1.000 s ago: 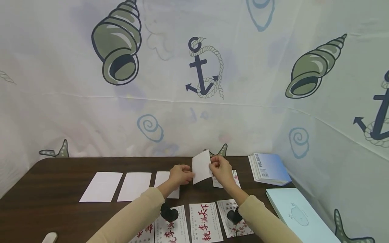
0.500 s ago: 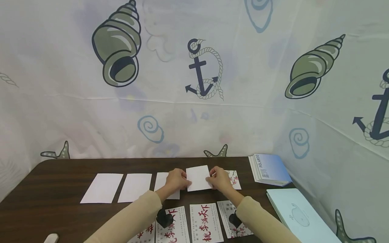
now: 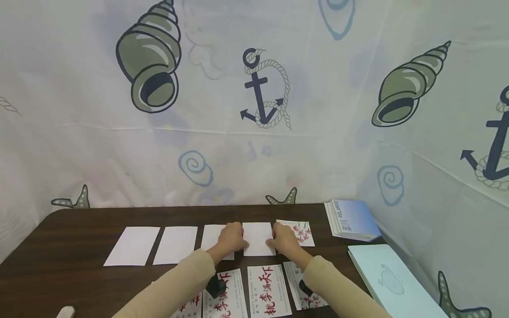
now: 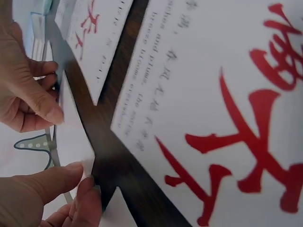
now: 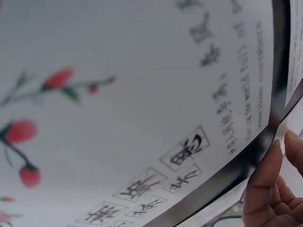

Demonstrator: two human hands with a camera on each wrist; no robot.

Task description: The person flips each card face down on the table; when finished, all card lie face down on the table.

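A blank white card (image 3: 258, 239) lies low over the table between my two hands, in the row of cards at the back. My left hand (image 3: 230, 239) pinches its left edge between thumb and fingers. At the opposite edge, my right hand (image 3: 285, 240) does the same. In the left wrist view the card (image 4: 73, 127) appears nearly edge-on, gripped by the left hand below and the right hand above. Only the fingers (image 5: 262, 189) of the right hand show at the margin of the right wrist view, beyond a large printed card (image 5: 118, 118).
Two blank cards (image 3: 133, 246) (image 3: 176, 245) and a partly hidden third lie leftward. A blossom card (image 3: 303, 232) lies behind my right hand. Several cards with red characters (image 3: 269, 291) form the front row. A blue booklet stack (image 3: 351, 220) and pale box (image 3: 391, 280) stand right.
The white card was raised and tilted upright; it has come down and now lies nearly flat in the back row. Both hands have lowered with it.
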